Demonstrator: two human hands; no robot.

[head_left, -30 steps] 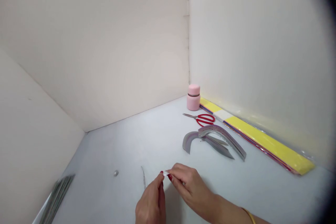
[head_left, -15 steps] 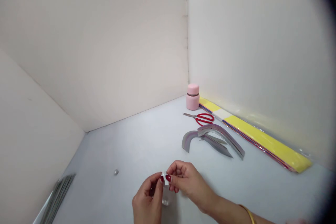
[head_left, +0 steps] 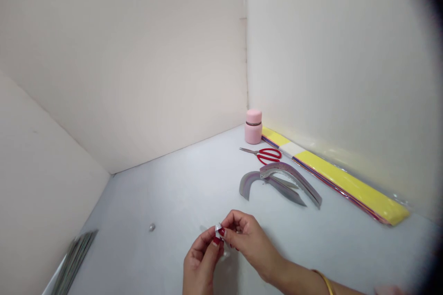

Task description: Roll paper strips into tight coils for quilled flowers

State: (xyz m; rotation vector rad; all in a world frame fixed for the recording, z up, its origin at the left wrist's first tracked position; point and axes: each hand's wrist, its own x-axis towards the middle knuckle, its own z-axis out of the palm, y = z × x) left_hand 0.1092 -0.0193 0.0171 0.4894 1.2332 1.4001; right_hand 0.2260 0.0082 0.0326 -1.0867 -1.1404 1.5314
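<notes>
Low in the frame, left hand [head_left: 200, 262] and right hand [head_left: 247, 242] pinch a small silver strip [head_left: 218, 228], apparently rolling it; next needs tighter curling.

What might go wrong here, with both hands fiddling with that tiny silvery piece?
The small silver strip is pinched only between the fingertips of the left hand and right hand, so it could slip out or tear. It is so small that it might be hard to find on the pale table, as the tiny silver ball suggests. The red scissors lie with bare blades beside the curved silver offcuts; a careless reach might catch them.
</notes>
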